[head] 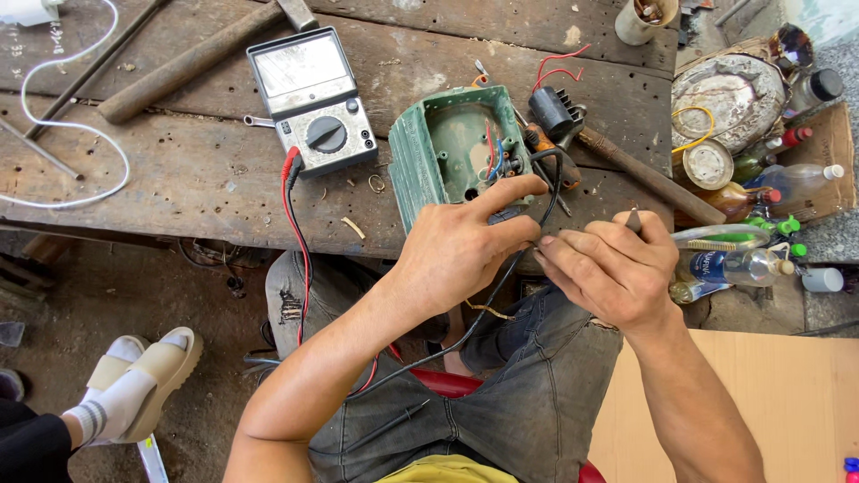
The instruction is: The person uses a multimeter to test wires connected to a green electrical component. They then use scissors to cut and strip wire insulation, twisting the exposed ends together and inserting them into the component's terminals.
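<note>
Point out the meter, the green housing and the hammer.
meter (313, 98), head view, on its dial face.
green housing (447, 148), head view, on its inner floor.
hammer (188, 63), head view, on the middle of its wooden handle.

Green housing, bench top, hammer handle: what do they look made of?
Green housing: likely cast metal, ribbed outside, green paint worn and dull; could be moulded plastic. Left hand rests on its open edge. Bench top: rough wooden planks, grey, scarred, unfinished. Hammer handle: wood, brown, round, worn smooth.
</note>
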